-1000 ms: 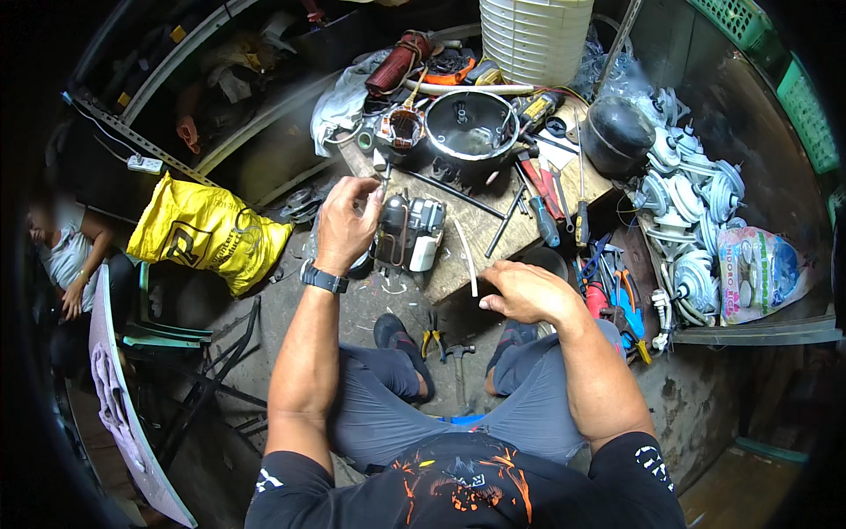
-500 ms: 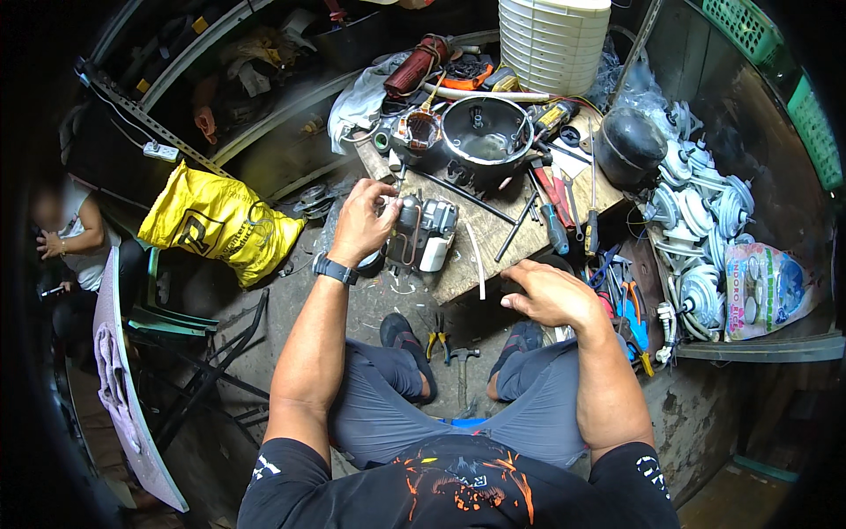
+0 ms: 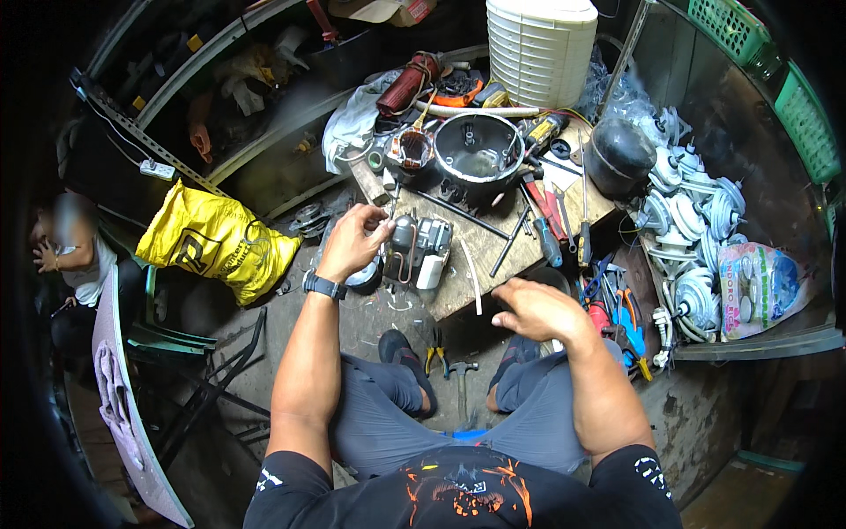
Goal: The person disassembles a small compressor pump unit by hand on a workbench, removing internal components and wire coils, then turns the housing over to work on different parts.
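My left hand (image 3: 354, 240), with a dark watch on its wrist, grips the left side of a small grey motor assembly (image 3: 417, 249) that stands at the near edge of a low wooden work board (image 3: 493, 242). A white capacitor-like block is fixed to the assembly's front. My right hand (image 3: 538, 310) hovers over my right knee, fingers loosely curled, just right of a thin white stick (image 3: 474, 278) that lies on the board's edge; whether it holds anything cannot be told.
A black round pot-like housing (image 3: 478, 148), a copper-wound stator (image 3: 408, 150), screwdrivers (image 3: 545, 231) and pliers lie on the board. A white slatted basket (image 3: 540, 48) stands behind, white motor parts (image 3: 696, 238) at right, a yellow sack (image 3: 216, 240) at left. Pliers and a hammer (image 3: 458, 375) lie between my feet. A person sits far left.
My left hand has stayed on the motor assembly while the view shifted. My right hand has drawn back from the board toward my knee, and the white stick now lies on the board's edge.
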### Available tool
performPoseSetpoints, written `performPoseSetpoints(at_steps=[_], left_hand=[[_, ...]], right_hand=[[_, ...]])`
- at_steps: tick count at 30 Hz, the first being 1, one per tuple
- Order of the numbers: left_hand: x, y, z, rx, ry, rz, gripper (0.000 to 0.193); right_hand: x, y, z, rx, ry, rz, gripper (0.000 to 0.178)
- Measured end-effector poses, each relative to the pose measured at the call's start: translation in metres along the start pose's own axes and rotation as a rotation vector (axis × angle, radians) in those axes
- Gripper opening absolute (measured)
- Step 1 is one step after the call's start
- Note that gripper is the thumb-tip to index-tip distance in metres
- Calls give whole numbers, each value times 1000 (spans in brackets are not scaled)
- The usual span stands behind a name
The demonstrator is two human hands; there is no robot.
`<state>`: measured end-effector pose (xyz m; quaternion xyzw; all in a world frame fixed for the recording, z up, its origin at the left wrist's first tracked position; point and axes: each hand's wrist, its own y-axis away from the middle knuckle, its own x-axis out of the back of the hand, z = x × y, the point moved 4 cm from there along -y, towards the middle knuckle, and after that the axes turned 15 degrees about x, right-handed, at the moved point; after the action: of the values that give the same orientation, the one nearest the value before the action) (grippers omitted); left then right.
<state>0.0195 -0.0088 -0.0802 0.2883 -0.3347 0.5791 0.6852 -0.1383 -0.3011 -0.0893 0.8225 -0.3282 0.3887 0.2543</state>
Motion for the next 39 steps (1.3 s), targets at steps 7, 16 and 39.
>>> performPoseSetpoints(at_steps=[7, 16, 39], left_hand=[[9, 1, -3, -54, -48, -13, 34], [11, -26, -20, 54, 87, 102, 29], [-71, -163, -14, -131, -53, 261, 136]], right_hand=[[-11, -8, -15, 74, -16, 2, 44], [0, -21, -26, 97, -40, 34, 40], [3, -21, -5, 84, -62, 65, 43]])
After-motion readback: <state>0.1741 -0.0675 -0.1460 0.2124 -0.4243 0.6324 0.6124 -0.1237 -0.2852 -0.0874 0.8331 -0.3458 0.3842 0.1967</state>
